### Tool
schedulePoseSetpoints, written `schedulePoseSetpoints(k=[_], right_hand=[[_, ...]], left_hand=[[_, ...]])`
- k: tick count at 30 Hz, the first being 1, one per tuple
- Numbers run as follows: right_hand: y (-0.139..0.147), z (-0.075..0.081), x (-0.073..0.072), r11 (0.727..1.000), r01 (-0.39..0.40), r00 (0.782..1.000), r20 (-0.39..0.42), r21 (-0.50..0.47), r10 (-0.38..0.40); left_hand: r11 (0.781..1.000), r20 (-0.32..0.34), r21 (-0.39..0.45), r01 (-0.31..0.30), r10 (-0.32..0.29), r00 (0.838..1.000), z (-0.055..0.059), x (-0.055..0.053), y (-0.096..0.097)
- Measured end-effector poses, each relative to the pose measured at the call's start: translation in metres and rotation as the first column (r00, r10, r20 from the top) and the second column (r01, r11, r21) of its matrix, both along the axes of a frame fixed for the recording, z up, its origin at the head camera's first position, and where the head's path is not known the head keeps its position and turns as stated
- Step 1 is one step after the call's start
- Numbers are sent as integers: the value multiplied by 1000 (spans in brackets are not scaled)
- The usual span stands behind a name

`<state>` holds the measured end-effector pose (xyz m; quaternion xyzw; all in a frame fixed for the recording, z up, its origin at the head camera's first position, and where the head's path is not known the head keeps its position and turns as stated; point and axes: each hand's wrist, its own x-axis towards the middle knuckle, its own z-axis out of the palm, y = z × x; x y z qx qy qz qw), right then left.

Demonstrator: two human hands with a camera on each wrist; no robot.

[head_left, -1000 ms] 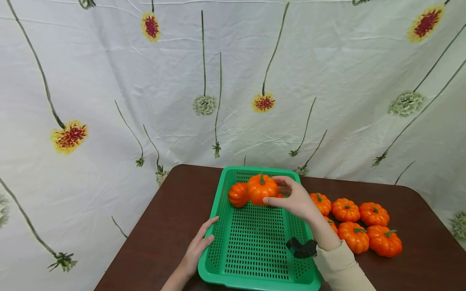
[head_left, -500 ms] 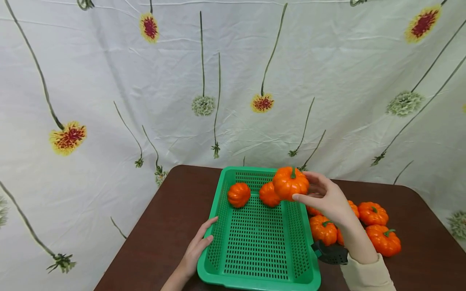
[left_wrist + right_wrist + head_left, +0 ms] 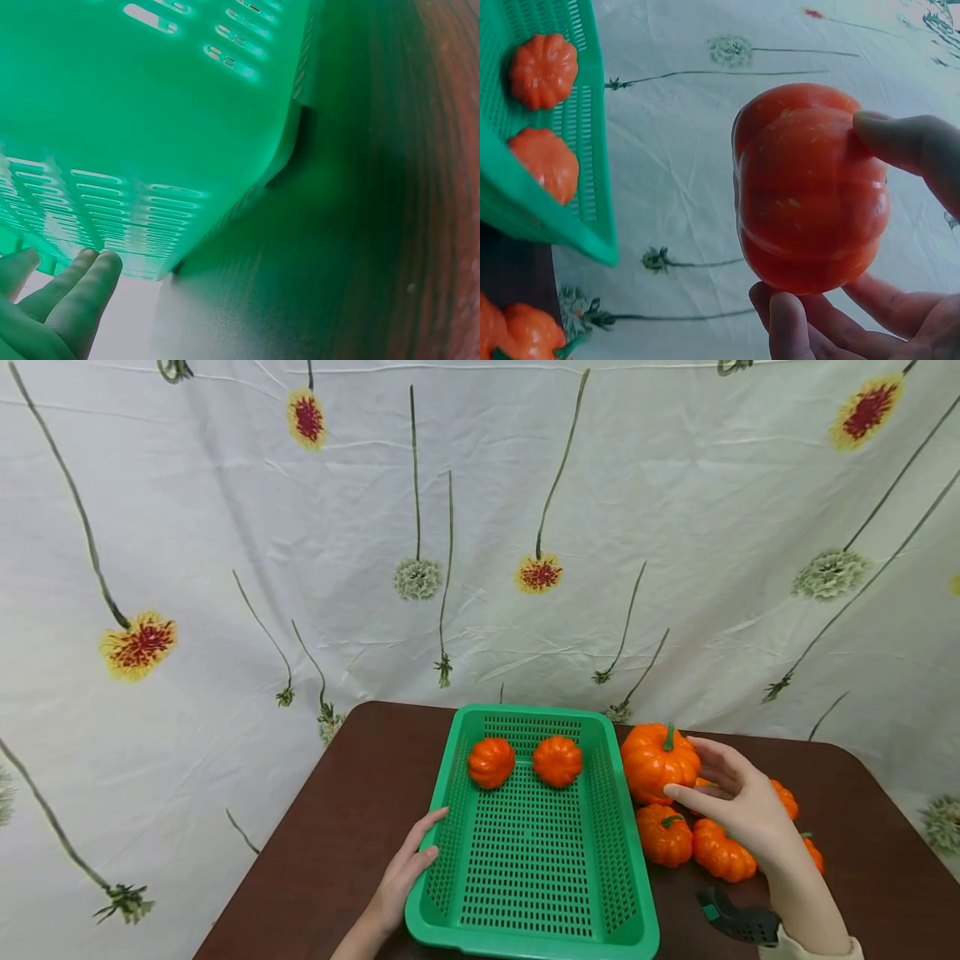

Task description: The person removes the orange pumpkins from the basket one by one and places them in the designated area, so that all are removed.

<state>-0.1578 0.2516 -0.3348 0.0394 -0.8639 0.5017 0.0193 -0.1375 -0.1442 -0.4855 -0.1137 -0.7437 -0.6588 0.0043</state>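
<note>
My right hand (image 3: 742, 797) grips a small orange pumpkin (image 3: 658, 762) with a green stem, just past the basket's right rim. Thumb and fingers hold that pumpkin (image 3: 810, 187) from opposite sides in the right wrist view. My left hand (image 3: 405, 868) rests against the left side of the green plastic basket (image 3: 417, 910), its fingers fairly straight. In the left wrist view, the fingers (image 3: 82, 300) lie near the basket's slotted outer wall (image 3: 225, 135); contact is hard to make out. Inside the basket, at its far end, sit two pumpkins, one on the left (image 3: 491, 763) and one on the right (image 3: 557, 762).
Right of the basket, several more pumpkins (image 3: 664, 835) are grouped on the dark brown table (image 3: 330, 827), partly hidden by the right hand and the held pumpkin. A white cloth with printed flowers (image 3: 360, 527) hangs behind the table.
My right hand has carried the pumpkin rightward from above the basket's far end to beyond its right rim, over the grouped pumpkins. The left hand stays at the basket's left side.
</note>
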Motion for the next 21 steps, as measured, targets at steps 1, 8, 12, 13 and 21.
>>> schedulePoseSetpoints(k=[1, 8, 12, 13, 21], right_hand=[[3, -2, 2, 1000, 5, 1000, 1, 4, -5], [22, -21, 11, 999, 21, 1000, 11, 25, -21], [29, -33, 16, 999, 32, 999, 24, 33, -33], [30, -36, 17, 999, 37, 999, 33, 34, -38], [36, -59, 26, 996, 62, 986, 149, 64, -71]], left_hand=[[1000, 2, -1, 0, 0, 1000, 0, 0, 0], [1000, 1, -5, -7, 7, 1000, 0, 0, 1], [1000, -19, -19, -4, 4, 1000, 1, 1, 1], [1000, -22, -21, -2, 1, 1000, 1, 1, 1], [1000, -23, -23, -1, 0, 1000, 2, 0, 1]])
